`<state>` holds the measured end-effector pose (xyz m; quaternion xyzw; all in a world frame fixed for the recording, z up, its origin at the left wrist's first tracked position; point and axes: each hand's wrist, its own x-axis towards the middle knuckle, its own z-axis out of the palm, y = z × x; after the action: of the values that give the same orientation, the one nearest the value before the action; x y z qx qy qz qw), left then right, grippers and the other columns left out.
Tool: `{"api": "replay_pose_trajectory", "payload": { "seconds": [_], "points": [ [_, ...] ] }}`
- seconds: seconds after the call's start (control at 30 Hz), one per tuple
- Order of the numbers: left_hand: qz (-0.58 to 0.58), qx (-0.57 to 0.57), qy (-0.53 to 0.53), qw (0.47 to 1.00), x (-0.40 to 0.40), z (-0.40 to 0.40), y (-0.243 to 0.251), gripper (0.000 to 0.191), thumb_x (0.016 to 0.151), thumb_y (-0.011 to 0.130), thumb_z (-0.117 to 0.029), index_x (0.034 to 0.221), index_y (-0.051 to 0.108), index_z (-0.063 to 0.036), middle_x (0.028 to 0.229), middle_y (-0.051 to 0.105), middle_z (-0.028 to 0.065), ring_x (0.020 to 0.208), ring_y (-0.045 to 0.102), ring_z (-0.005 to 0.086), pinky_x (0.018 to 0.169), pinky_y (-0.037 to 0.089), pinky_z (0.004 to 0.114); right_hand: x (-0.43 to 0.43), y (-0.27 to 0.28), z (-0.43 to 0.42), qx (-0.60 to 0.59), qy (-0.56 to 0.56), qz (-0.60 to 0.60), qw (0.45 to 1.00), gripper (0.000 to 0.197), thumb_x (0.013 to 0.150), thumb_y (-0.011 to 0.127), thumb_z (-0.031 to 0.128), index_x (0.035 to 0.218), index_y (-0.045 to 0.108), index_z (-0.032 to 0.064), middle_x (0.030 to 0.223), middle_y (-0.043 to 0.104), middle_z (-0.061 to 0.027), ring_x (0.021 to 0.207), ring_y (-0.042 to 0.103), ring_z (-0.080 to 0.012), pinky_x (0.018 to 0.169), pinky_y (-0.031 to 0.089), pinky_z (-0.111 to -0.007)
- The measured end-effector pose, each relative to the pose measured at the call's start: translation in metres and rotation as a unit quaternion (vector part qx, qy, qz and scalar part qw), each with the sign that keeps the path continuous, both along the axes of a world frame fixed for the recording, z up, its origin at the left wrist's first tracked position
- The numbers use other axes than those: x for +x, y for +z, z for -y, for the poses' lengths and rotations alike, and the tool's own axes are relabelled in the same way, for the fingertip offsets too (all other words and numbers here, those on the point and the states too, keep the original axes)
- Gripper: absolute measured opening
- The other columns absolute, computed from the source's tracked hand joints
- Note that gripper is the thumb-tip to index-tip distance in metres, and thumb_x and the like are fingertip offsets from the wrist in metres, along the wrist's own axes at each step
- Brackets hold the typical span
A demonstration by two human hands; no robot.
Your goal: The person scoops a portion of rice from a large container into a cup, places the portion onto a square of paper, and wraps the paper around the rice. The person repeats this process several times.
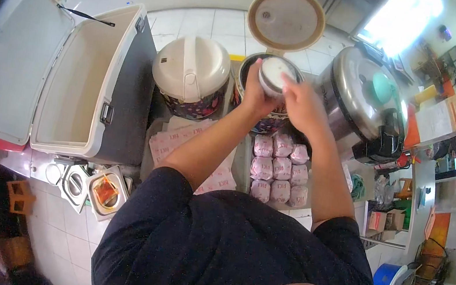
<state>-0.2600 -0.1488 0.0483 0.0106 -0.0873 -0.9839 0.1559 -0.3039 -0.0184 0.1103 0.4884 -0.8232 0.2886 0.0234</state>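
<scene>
My left hand (258, 96) holds a small round bowl (273, 76) filled with what looks like white rice, tilted over an open patterned rice cooker (265, 123). Fingers of my right hand (303, 103), slightly blurred, are at the bowl's right rim; whether they hold anything is hard to see. The cooker's round lid (286, 19) stands raised behind it. Below the cooker, several paper-wrapped bundles (282, 168) sit in rows. Printed wrapping papers (176, 139) lie spread to the left, partly under my left forearm.
A closed patterned cooker (192, 72) stands left of the open one. Farther left is an open insulated box (75, 77). A large steel rice cooker (354, 99) stands at the right. Metal pans (105, 193) sit at the lower left, one with reddish contents.
</scene>
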Motion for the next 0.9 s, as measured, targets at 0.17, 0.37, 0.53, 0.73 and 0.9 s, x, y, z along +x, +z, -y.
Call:
{"api": "replay_pose_trajectory", "payload": {
  "seconds": [0.17, 0.37, 0.53, 0.73, 0.9],
  "points": [
    [0.052, -0.070, -0.047, 0.995, 0.013, 0.012, 0.005, 0.056, 0.093, 0.041, -0.057, 0.120, 0.055, -0.0099, 0.115, 0.062, 0.0118, 0.107, 0.060, 0.0307, 0.094, 0.048, 0.048, 0.006, 0.020, 0.001, 0.098, 0.039, 0.046, 0.993, 0.039, 0.095, 0.047, 0.023, 0.131, 0.057, 0.0121, 0.102, 0.060, -0.0264, 0.096, 0.060, -0.0433, 0.084, 0.048, -0.045],
    [0.084, -0.096, 0.004, 0.992, 0.026, 0.021, 0.013, 0.057, 0.093, 0.041, -0.058, 0.121, 0.055, -0.0099, 0.119, 0.062, 0.0108, 0.113, 0.059, 0.0303, 0.094, 0.049, 0.050, 0.008, 0.010, -0.008, 0.000, 0.048, 0.085, 0.995, 0.038, 0.097, 0.045, 0.021, 0.132, 0.056, 0.0106, 0.106, 0.059, -0.0277, 0.101, 0.058, -0.0433, 0.088, 0.046, -0.044],
    [0.136, -0.148, 0.057, 0.978, 0.038, 0.018, 0.012, 0.052, 0.094, 0.042, -0.055, 0.116, 0.058, -0.0101, 0.114, 0.063, 0.0111, 0.106, 0.061, 0.0281, 0.093, 0.048, 0.050, 0.032, 0.006, -0.013, 0.087, 0.016, 0.097, 0.991, 0.038, 0.097, 0.047, 0.021, 0.133, 0.055, 0.0110, 0.105, 0.059, -0.0295, 0.100, 0.058, -0.0431, 0.091, 0.044, -0.044],
    [0.088, -0.162, 0.052, 0.981, 0.044, 0.013, 0.014, 0.058, 0.095, 0.038, -0.058, 0.121, 0.055, -0.0096, 0.121, 0.061, 0.0122, 0.111, 0.060, 0.0303, 0.092, 0.050, 0.053, 0.024, -0.001, -0.023, 0.005, 0.074, 0.121, 0.990, 0.039, 0.096, 0.049, 0.020, 0.134, 0.054, 0.0102, 0.104, 0.060, -0.0261, 0.097, 0.059, -0.0408, 0.087, 0.045, -0.042],
    [0.049, -0.057, -0.044, 0.996, 0.056, 0.019, 0.011, 0.068, 0.094, 0.031, -0.066, 0.131, 0.050, -0.0126, 0.133, 0.054, 0.0139, 0.121, 0.054, 0.0349, 0.093, 0.050, 0.058, 0.038, 0.035, -0.027, 0.019, 0.018, 0.084, 0.996, 0.039, 0.094, 0.054, 0.020, 0.133, 0.056, 0.0176, 0.093, 0.058, -0.0182, 0.089, 0.059, -0.0327, 0.081, 0.047, -0.037]
  ]
}}
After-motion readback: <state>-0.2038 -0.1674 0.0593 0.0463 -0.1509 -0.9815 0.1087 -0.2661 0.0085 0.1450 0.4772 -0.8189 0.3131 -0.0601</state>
